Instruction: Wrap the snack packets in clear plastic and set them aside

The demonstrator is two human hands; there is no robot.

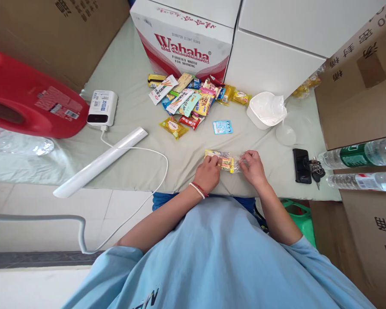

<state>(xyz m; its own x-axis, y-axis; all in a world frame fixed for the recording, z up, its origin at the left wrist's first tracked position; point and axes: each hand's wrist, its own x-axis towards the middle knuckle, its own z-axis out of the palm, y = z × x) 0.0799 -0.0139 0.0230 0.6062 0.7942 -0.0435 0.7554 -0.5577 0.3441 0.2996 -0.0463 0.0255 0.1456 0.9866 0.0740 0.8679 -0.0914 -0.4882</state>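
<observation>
A yellow snack packet (pixel 225 162) with a clear plastic end lies flat near the table's front edge. My left hand (pixel 207 174), with a beaded bracelet at its wrist, holds the packet's left part under bent fingers. At the other end, my right hand (pixel 253 166) pinches the clear plastic between thumb and fingers. Just beyond the packet is a small light-blue sachet (pixel 222 127). A heap of wrapped snacks (pixel 189 101) sits farther back, with a yellow-wrapped snack (pixel 174 127) at its near side.
Behind the heap stands a Wahaha water carton (pixel 186 47). A white tub (pixel 266 110), a phone (pixel 302 166), keys (pixel 316 169) and water bottles (pixel 360 154) are on the right. Leftward are a white tube-like bar (pixel 99 163), a cabled white device (pixel 102 108) and a red jug (pixel 35 94).
</observation>
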